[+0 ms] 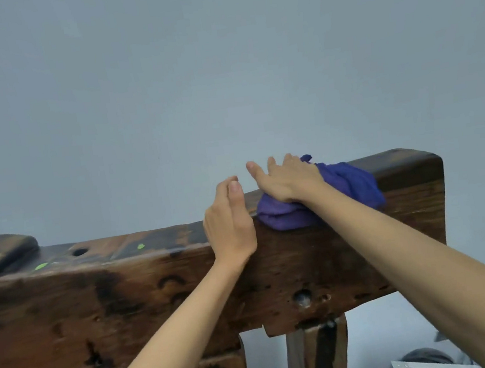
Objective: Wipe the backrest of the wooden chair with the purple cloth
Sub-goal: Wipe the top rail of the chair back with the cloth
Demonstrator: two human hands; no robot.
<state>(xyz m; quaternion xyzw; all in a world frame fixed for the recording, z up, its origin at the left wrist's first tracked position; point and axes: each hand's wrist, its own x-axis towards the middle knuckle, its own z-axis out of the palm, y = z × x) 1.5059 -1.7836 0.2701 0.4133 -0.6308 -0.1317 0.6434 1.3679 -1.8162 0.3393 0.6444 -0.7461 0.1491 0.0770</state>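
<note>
Behind everything stands a plain grey-blue wall (220,64), filling the upper half of the view. Across the lower half runs the backrest (111,297) of the chair, a thick, dark, weathered wooden beam with knots, small holes and two bright green spots on its top face, and a raised end at the right. Under it a wooden post (317,355) drops down, streaked dark and light. At the bottom right corner sits part of a grey box with a pale rim (425,367), too cropped to identify.

Both bare forearms reach up from the bottom edge. The purple cloth (348,189) lies bunched on the top of the backrest toward its right end, spilling a little over the near face. The right hand (288,182) rests flat on the cloth's left part, fingers straight and slightly spread, pressing down. The left hand (228,219) is just beside it, edge-on at the top of the beam, fingers together and gently curved, holding nothing; whether it touches the wood is unclear.
</note>
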